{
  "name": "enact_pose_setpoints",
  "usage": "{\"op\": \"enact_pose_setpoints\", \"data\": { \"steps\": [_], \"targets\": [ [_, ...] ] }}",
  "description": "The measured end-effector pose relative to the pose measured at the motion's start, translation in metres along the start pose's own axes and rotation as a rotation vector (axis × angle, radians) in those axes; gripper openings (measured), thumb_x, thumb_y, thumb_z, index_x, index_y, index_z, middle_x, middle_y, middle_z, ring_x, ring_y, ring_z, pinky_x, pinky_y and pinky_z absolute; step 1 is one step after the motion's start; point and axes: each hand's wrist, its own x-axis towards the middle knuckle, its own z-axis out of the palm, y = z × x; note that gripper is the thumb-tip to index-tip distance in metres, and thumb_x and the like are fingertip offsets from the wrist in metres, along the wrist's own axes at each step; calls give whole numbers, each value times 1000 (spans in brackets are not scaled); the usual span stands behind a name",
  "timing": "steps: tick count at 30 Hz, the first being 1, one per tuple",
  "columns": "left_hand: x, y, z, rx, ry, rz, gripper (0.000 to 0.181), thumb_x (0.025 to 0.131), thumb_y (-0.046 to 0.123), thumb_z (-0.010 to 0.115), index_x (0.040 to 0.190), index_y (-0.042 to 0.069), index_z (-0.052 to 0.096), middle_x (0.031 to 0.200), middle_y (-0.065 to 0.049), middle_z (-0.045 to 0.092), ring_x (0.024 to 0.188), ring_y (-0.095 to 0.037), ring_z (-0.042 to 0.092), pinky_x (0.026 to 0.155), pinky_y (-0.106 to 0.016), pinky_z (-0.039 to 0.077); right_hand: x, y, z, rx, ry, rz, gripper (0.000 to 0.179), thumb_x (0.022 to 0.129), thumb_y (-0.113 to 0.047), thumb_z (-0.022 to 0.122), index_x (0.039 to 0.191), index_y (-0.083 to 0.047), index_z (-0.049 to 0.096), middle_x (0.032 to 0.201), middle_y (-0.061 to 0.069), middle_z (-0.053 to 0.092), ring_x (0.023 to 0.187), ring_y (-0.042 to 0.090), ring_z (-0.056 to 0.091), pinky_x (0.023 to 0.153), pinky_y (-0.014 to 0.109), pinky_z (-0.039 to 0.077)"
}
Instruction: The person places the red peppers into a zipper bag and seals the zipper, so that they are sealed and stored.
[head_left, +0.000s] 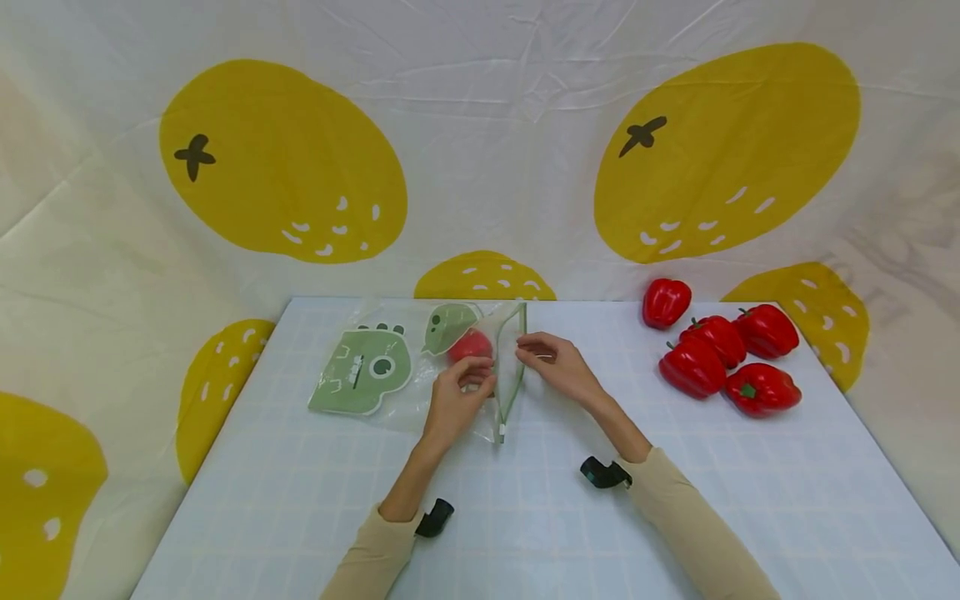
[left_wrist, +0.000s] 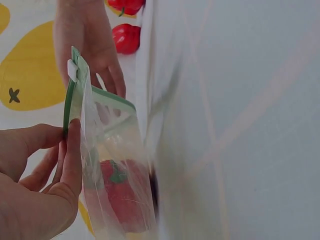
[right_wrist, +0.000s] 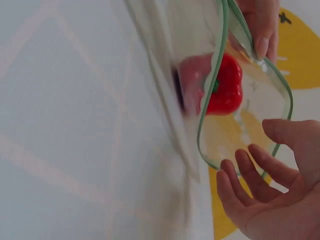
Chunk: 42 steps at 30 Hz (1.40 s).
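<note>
A clear zip bag [head_left: 362, 375] with a green cartoon print lies on its side, its green-edged mouth turned to the right. Inside, close to the mouth, is a red bell pepper [right_wrist: 229, 87], seen through the plastic in the left wrist view. My left hand [head_left: 454, 400] pinches the green edge of the bag between thumb and fingers, near the white slider [left_wrist: 72, 70]. Across the mouth, my right hand [head_left: 561, 364] has its fingers spread and loosely bent at the bag's edge, gripping nothing. The right wrist view shows the mouth gaping wide.
Several red bell peppers [head_left: 693, 367] sit grouped at the table's right side, with one slightly behind the others. The pale checked table [head_left: 525, 517] ends at a hanging cloth [head_left: 495, 167] printed with yellow fruit. A dark wrist camera [head_left: 604, 473] sits at each sleeve.
</note>
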Motion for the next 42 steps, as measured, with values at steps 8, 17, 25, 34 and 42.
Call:
{"op": "enact_pose_setpoints", "data": {
  "steps": [8, 17, 25, 34, 42],
  "targets": [
    [0, -1, 0, 12, 3, -20, 21, 92, 0, 74, 113, -2, 72, 101, -15, 72, 88, -25, 70, 74, -25, 62, -13, 1, -24, -51, 82, -5, 38, 100, -20, 69, 130, 3, 65, 125, 19, 69, 116, 33, 65, 106, 48, 50],
    [-1, 0, 0, 9, -2, -36, 21, 92, 0, 73, 113, -1, 72, 102, -15, 72, 90, -27, 70, 75, -24, 61, -30, 4, -52, -117, 150, 21, 39, 101, -25, 68, 133, -3, 64, 133, 17, 65, 122, 33, 61, 109, 51, 47],
    [-1, -1, -1, 24, -6, -36, 21, 93, 2, 73, 114, 1, 72, 105, -13, 73, 92, -26, 70, 76, -22, 60, -43, 3, -72, -196, 243, 43, 41, 100, -29, 68, 133, -5, 63, 134, 16, 64, 126, 36, 57, 111, 57, 44],
    [-3, 0, -1, 13, -15, -45, 22, 94, 4, 73, 115, 1, 73, 106, -13, 72, 94, -26, 69, 77, -22, 60, -59, 9, -95, -259, 342, 81, 44, 98, -32, 70, 134, -7, 63, 136, 17, 63, 128, 39, 54, 110, 60, 43],
    [-3, 1, 0, 0, -6, -40, 22, 93, 5, 74, 115, 1, 73, 106, -14, 72, 94, -28, 69, 77, -21, 60, -73, 11, -114, -316, 417, 97, 47, 97, -32, 71, 136, -8, 63, 139, 18, 60, 128, 41, 52, 105, 65, 46]
  ]
}}
